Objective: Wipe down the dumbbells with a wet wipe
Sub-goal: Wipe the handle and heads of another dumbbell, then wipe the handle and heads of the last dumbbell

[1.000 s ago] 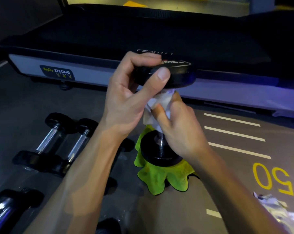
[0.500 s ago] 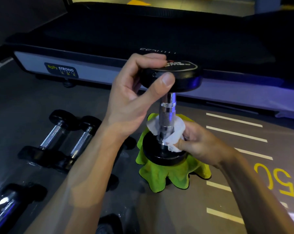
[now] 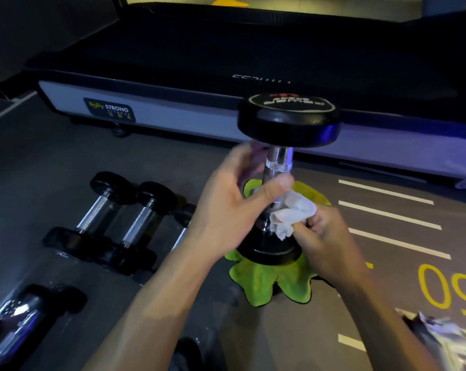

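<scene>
A dumbbell (image 3: 288, 124) stands upright on end, its lower black head resting on a green cloth (image 3: 269, 285) spread on the grey floor (image 3: 173, 162); its chrome handle rises to the upper head, whose label faces up. A white wet wipe (image 3: 290, 215) is bunched against the lower part of the handle; the right hand (image 3: 325, 239) pinches the wipe in curled fingers; the left hand (image 3: 226, 210) curls round the handle just above, thumb lying across the chrome, its fingers blurred. The two hands are close together, almost touching at the wipe. To the left, smaller dumbbells (image 3: 106, 210) lie side by side on the floor; behind stands a treadmill (image 3: 226, 49) base; white lines and a yellow number mark the floor at right.
</scene>
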Available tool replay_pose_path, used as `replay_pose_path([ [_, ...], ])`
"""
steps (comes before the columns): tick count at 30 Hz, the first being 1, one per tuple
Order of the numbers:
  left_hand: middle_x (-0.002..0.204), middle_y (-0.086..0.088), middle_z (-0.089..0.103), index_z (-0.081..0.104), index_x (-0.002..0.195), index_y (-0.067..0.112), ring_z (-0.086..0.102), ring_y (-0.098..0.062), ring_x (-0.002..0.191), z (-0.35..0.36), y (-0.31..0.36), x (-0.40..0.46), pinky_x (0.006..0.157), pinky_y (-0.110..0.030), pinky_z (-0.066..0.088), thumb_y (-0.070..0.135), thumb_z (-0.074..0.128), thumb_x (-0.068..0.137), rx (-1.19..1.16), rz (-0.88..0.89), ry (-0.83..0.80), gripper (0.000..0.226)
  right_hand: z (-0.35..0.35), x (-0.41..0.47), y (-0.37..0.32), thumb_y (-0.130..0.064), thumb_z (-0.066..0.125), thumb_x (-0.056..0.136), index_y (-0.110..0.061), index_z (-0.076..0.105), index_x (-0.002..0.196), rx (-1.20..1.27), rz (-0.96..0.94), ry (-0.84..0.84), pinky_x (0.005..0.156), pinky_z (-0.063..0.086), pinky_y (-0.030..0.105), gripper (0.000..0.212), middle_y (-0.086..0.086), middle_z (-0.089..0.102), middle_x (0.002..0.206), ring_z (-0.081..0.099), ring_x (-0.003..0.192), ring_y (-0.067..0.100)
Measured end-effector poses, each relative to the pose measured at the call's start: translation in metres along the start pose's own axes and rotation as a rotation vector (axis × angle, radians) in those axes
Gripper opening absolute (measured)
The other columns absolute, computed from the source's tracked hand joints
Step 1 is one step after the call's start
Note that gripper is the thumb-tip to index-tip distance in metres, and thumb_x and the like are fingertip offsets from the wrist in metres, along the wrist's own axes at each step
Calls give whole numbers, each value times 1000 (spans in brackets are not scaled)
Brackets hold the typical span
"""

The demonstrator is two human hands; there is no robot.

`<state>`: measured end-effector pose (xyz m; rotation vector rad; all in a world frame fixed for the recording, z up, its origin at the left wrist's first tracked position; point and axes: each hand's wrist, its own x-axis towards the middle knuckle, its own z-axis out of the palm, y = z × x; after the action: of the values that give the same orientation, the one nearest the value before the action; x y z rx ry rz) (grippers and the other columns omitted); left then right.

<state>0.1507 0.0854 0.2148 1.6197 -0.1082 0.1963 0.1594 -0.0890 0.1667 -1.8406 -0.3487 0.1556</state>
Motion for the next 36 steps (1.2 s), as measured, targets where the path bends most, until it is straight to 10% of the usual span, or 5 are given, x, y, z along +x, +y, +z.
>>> replay_pose_path([
  [6,102,-13,79,72,107,11,75,-34,94,1,-9,-12,87,-54,59,40,56,100,34,-90,45,34,32,-14,-20,-34,56,100,-37,74,91,-23,-93,213,66,51,30,21,-14,69,76,52,76,-4],
  [15,99,-5,80,69,112,5,76,-25,94,-54,1,-45,81,-34,63,43,54,99,-88,-204,177,43,78,-57,-47,-36,62,101,-27,82,105,268,58,328,94,53,32,23,-8,79,111,71,110,7],
  [20,85,-22,67,64,98,1,68,-29,74,-135,-19,-112,72,-33,57,40,53,108,207,-274,149,42,116,-56,-37,-27,77,93,-9,47,52,158,241,64,46,25,16,53,-15,38,51,32,49,-1],
  [29,63,12,64,57,78,24,55,-2,53,-216,-130,-248,63,-34,52,67,48,99,703,-829,93,49,187,-51,9,-69,61,59,-12,66,82,-173,472,-464,66,54,39,62,3,72,75,63,66,16],
  [36,69,9,58,50,81,71,70,-30,88,-248,-174,-278,70,-37,47,70,41,89,788,-993,24,12,216,-42,18,-37,71,87,-22,72,88,-72,564,-603,75,53,32,15,-8,76,81,68,76,5],
])
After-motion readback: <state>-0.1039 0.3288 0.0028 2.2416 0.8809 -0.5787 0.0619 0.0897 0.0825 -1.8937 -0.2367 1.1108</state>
